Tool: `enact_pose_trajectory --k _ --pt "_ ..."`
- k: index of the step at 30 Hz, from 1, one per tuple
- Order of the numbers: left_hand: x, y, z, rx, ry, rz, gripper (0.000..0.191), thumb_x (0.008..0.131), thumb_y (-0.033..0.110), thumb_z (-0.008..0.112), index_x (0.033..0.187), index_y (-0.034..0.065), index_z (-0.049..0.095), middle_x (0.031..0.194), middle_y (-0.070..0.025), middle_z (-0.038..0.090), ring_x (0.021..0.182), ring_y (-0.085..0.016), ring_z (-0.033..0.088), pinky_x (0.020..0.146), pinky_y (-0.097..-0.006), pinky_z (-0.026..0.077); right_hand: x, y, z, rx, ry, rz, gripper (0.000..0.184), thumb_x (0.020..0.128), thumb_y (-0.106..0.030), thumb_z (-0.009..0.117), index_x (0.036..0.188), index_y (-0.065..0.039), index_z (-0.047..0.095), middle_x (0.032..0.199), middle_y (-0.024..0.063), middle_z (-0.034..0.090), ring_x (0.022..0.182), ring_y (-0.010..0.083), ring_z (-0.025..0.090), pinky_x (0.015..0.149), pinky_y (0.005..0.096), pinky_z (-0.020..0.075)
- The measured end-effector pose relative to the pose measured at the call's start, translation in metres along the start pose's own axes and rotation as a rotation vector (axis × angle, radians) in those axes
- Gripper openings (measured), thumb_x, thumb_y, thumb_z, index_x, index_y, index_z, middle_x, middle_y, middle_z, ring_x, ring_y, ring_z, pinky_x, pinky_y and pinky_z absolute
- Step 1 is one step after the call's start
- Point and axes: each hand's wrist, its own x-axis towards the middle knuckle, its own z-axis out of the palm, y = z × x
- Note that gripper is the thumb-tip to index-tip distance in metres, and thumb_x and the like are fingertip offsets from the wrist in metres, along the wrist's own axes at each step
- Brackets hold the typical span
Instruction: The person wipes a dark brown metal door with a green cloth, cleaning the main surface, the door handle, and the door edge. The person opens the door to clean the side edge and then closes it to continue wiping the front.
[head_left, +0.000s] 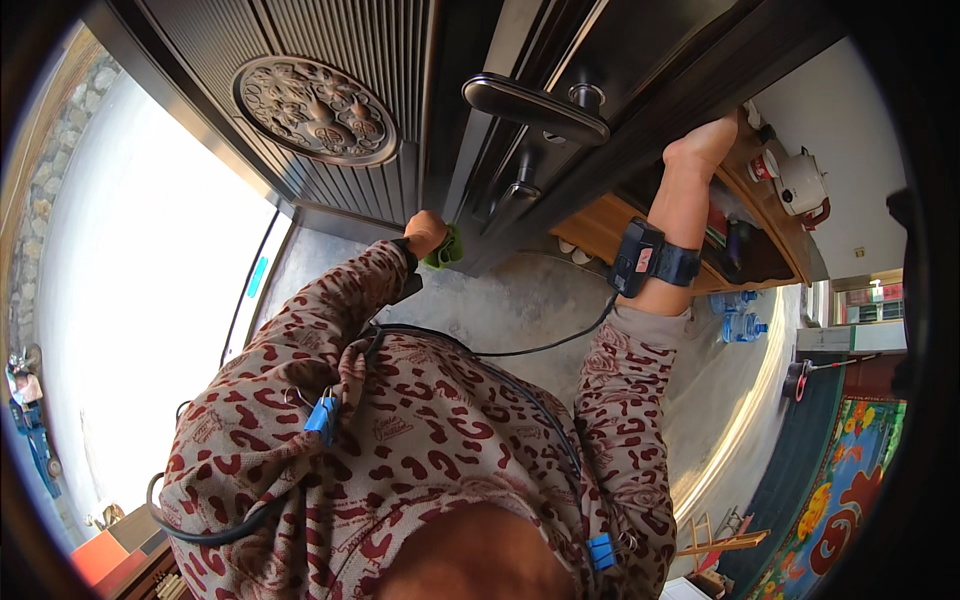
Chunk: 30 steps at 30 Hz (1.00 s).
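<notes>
My left hand (426, 231) is closed on a green cloth (446, 249), at the lower edge of a dark metal door leaf near the door's vertical edge. A round embossed medallion (316, 110) with ribbed panelling lies above it. Raised at the right, my right hand (705, 141) is bent at the wrist beside the dark door's far side; its fingers are hidden behind the door edge, so its hold does not show. Between the hands are a large door handle (536, 107) and a second handle (519, 189) on the other face.
A wooden cabinet (780, 202) at the right bears a white kettle (801, 182) and a paper cup (763, 166). Blue water bottles (742, 328) lie or stand on the floor. A black cable (517, 352) runs across my front to a strapped box (637, 257) on my right forearm.
</notes>
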Motion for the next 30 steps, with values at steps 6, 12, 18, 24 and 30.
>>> enact_pose_trajectory --k 6,12,18,24,30 --pt "-0.006 0.035 -0.005 -0.311 0.193 0.074 0.022 0.080 0.023 0.061 0.085 0.0020 0.068 0.083 -0.0187 0.066 0.079 -0.036 0.063 0.069 -0.0394 0.049 -0.002 -0.008 0.002 -0.012 0.021 0.014 0.045 0.094 -0.035 0.039 0.123 -0.002 0.052 0.123 0.0087 0.055 0.109 0.0249 0.053 0.093 0.0359 0.0428" --pt "0.005 0.003 0.000 -0.580 -0.139 0.063 0.012 0.082 0.009 0.063 0.077 0.0000 0.067 0.075 -0.0089 0.068 0.074 -0.021 0.065 0.066 -0.0325 0.051 0.001 0.001 -0.003 -0.096 0.021 0.015 0.051 0.094 -0.039 0.036 0.127 -0.003 0.049 0.128 0.0093 0.051 0.115 0.0256 0.048 0.099 0.0368 0.0373" --pt "-0.031 -0.015 -0.025 -1.491 -0.881 -0.118 0.021 0.088 0.019 0.061 0.105 0.0059 0.059 0.100 -0.0056 0.064 0.089 -0.019 0.064 0.084 -0.0353 0.052 0.017 0.001 -0.025 -0.200 0.017 0.023 0.057 0.091 -0.042 0.035 0.131 -0.003 0.046 0.134 0.0116 0.045 0.121 0.0276 0.044 0.103 0.0402 0.0331" --pt "-0.053 0.008 -0.029 -1.672 -0.954 -0.079 0.016 0.089 0.021 0.059 0.101 0.0095 0.057 0.102 -0.0018 0.061 0.096 -0.017 0.060 0.092 -0.0349 0.046 0.018 0.006 -0.031 -0.284 0.053 0.000 0.057 0.090 -0.041 0.033 0.130 -0.003 0.046 0.134 0.0124 0.045 0.121 0.0285 0.044 0.102 0.0417 0.0338" --pt "-0.070 0.030 -0.062 -1.599 -0.939 -0.082 0.034 0.087 0.022 0.063 0.115 0.0079 0.052 0.109 -0.0068 0.061 0.102 -0.020 0.060 0.090 -0.0356 0.049 0.012 0.000 -0.025 -0.253 0.078 0.030 0.056 0.090 -0.040 0.034 0.130 -0.002 0.045 0.134 0.0124 0.045 0.121 0.0279 0.044 0.103 0.0409 0.0330"
